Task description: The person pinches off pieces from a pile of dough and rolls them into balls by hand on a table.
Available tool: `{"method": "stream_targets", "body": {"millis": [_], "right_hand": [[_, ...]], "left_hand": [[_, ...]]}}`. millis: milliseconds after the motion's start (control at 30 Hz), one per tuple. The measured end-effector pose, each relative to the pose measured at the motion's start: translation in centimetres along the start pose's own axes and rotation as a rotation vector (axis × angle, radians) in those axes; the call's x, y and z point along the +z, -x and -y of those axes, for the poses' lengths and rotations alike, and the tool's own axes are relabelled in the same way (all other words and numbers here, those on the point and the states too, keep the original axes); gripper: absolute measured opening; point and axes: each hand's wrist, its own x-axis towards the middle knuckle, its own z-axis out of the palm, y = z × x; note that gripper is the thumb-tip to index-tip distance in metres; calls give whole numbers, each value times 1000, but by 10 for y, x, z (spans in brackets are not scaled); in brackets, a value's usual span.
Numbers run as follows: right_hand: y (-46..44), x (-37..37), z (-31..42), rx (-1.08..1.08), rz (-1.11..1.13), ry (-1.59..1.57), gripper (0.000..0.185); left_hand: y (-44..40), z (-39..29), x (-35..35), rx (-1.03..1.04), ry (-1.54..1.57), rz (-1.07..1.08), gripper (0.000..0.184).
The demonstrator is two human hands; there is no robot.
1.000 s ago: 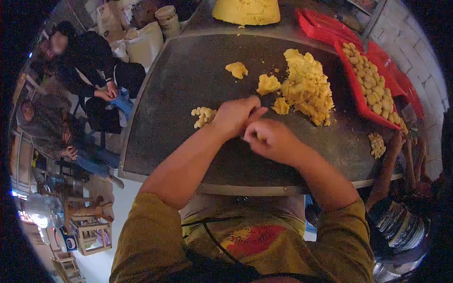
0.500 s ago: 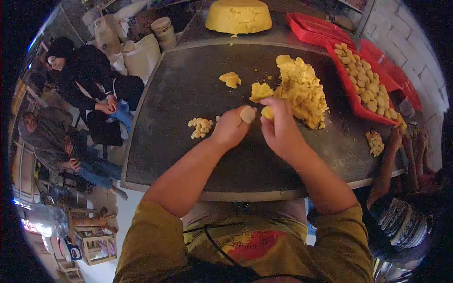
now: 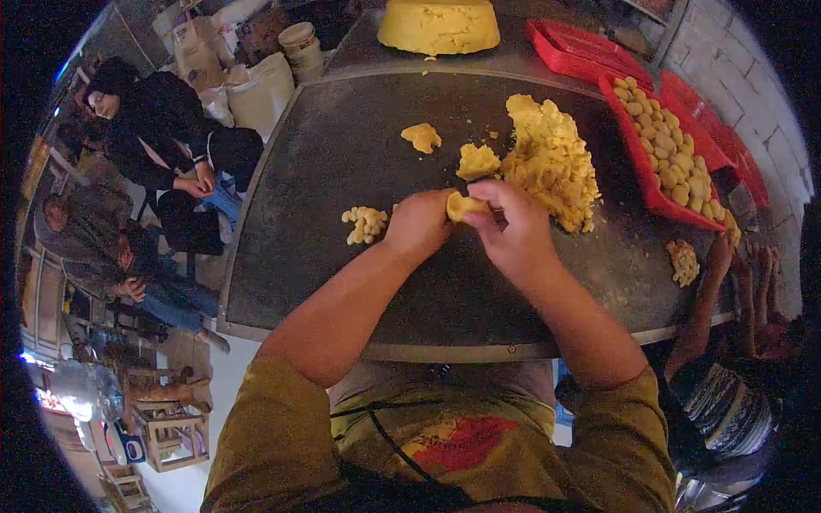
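Between my hands is a small piece of yellow dough [image 3: 462,208], hollowed like a little cup on its left end. My left hand [image 3: 419,224] is closed, with its fingers curled against this piece. The thumb and fingers of my right hand [image 3: 517,227] pinch it from the right. Just beyond them lies a torn lump of dough [image 3: 477,162], next to a large crumbly dough mound [image 3: 552,167]. A smaller flat lump [image 3: 422,138] sits farther back. Left of my left hand is a cluster of small pale pieces [image 3: 365,225].
A red tray [image 3: 631,141] of shaped dough balls [image 3: 667,145] stands at the right, beside other red trays [image 3: 581,53]. A big dough block [image 3: 438,27] sits at the back. Other people's hands [image 3: 723,252] are at the table's right edge; two people [image 3: 162,137] sit at left.
My hands have come together, and the dough that was apart in each hand now shows as one cupped piece between them. The view has shifted slightly.
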Motion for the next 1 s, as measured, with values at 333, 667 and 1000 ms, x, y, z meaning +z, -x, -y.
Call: {"method": "stream_targets", "body": {"millis": [333, 667, 1000], "right_hand": [[-4, 4, 5, -40, 1, -85, 20], [-2, 5, -8, 221, 55, -243, 19], [-1, 7, -9, -9, -14, 26, 26]], "left_hand": [[0, -12, -16, -115, 72, -131, 22], [-4, -9, -9, -9, 339, -80, 34], [1, -14, 0, -37, 429, -121, 22]]}}
